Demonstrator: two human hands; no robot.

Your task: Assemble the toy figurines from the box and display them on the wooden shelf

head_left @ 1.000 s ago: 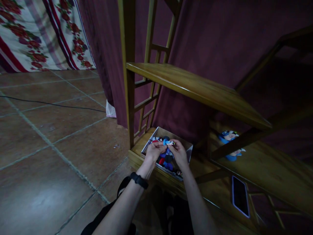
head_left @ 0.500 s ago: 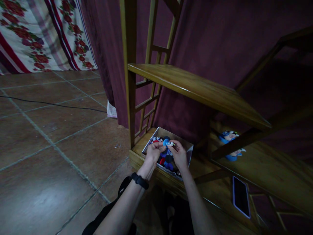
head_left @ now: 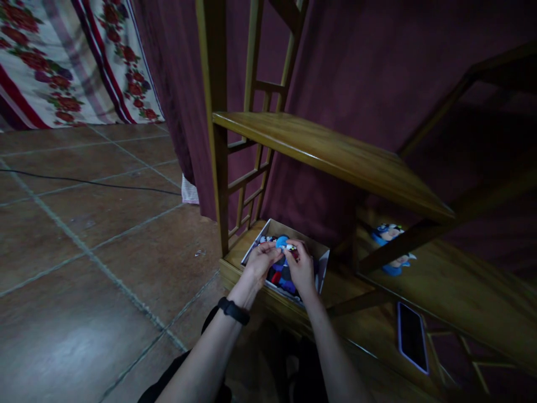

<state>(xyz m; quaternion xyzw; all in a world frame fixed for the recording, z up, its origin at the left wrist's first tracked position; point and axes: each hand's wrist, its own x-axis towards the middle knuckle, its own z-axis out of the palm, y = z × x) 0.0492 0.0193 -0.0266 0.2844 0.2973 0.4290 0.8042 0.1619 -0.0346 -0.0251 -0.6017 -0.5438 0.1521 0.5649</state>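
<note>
Both hands meet over an open cardboard box on the low wooden shelf. Between their fingertips is a small blue-and-white figurine with a round blue part; its exact kind is too small to make out. My left hand pinches it from the left, a dark band round the wrist. From the right, my right hand grips its white end with thumb and fingers. Beneath them the box holds several small red, blue and black items, partly covered by the hands.
A wooden shelf board juts out above the box. To the right, blue-and-white figurines stand on another shelf, and a phone lies lower down. A black cable crosses the tiled floor. A dark red curtain hangs behind.
The small blue figurine has turned between the fingers, so its round blue part shows more. Both hands stay over the box, and the view has shifted slightly.
</note>
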